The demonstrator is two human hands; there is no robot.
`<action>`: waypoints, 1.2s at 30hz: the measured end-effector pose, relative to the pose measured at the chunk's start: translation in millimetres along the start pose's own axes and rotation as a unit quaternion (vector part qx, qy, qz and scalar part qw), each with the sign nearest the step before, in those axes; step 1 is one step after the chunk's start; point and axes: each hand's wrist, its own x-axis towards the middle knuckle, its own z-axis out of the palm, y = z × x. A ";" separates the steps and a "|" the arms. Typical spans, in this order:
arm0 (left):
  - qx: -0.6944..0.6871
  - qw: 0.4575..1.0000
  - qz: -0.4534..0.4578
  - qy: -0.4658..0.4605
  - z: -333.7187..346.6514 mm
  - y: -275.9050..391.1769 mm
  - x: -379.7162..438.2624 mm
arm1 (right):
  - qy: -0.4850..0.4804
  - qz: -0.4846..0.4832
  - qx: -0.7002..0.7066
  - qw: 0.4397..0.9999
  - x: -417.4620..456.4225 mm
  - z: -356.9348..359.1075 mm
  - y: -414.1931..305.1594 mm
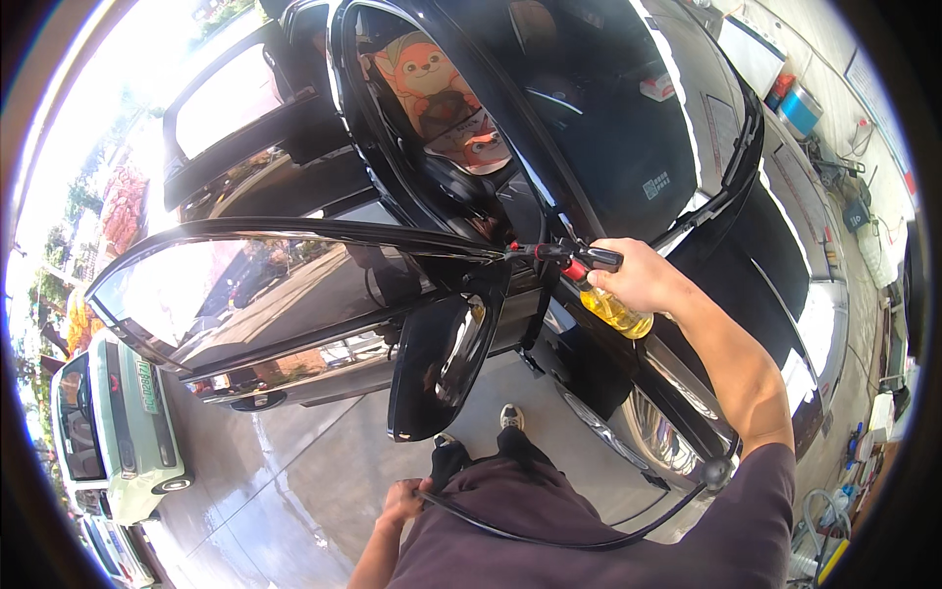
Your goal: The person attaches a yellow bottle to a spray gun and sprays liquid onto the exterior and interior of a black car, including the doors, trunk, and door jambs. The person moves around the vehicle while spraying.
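My right hand [644,276] grips the handle of a black and red spray gun [567,255] with a clear bottle of yellow liquid [617,312] under it. The gun's nozzle points left, at the front corner of the open car door [294,324], close to the window frame. A black hose [515,536] runs across my waist, and my left hand [405,501] is closed around it. Toward the right, the hose meets a dark ball [715,473]. Just below the nozzle, the door's black side mirror [441,364] juts out. Whether the gun touches the door, I cannot tell.
The black car's windshield [618,110] and hood [743,272] extend to the right. Inside, a seat bears a cartoon fox cover [427,81]. The rear door [243,118] is open too. A pale green car [121,420] stands left. Shop equipment [846,184] lines the right wall.
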 end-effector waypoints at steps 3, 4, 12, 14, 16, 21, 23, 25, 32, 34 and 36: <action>-0.026 0.999 0.022 0.011 2.6 -2.9 2.0 | 0.000 -0.048 -0.007 0.999 -1.4 2.4 -24.9; -0.035 0.999 0.026 0.014 3.4 -2.1 2.5 | 0.000 -0.070 -0.004 0.998 2.1 4.9 -30.8; -0.073 0.997 -0.008 0.027 11.3 -8.9 -9.7 | -0.014 -0.197 0.018 0.980 30.5 24.2 -93.9; -0.088 0.996 -0.011 0.031 17.3 -17.3 -13.3 | -0.022 -0.201 0.006 0.979 31.7 25.7 -114.9; -0.092 0.995 -0.005 0.046 23.3 -24.8 -15.1 | -0.022 -0.214 0.008 0.977 33.4 31.0 -128.6; -0.109 0.993 -0.025 0.037 13.0 -25.1 -20.9 | -0.036 -0.227 0.008 0.973 27.7 41.4 -162.6; -0.131 0.990 -0.017 0.049 16.4 -40.1 -19.0 | -0.073 -0.230 0.004 0.970 23.1 44.4 -173.9; -0.146 0.988 0.017 0.057 8.9 -46.2 -16.1 | -0.105 -0.210 -0.029 0.972 14.3 46.1 -183.4; -0.168 0.977 0.077 0.109 -21.5 -109.1 -1.0 | -0.101 -0.052 -0.065 0.991 -22.6 79.1 -237.1; -0.158 0.977 0.105 0.094 -37.7 -127.6 2.4 | -0.104 -0.026 -0.117 0.987 -13.3 87.2 -244.9; -0.155 0.974 0.135 0.090 -51.4 -148.8 7.0 | -0.099 -0.015 -0.199 0.975 -4.9 94.5 -245.4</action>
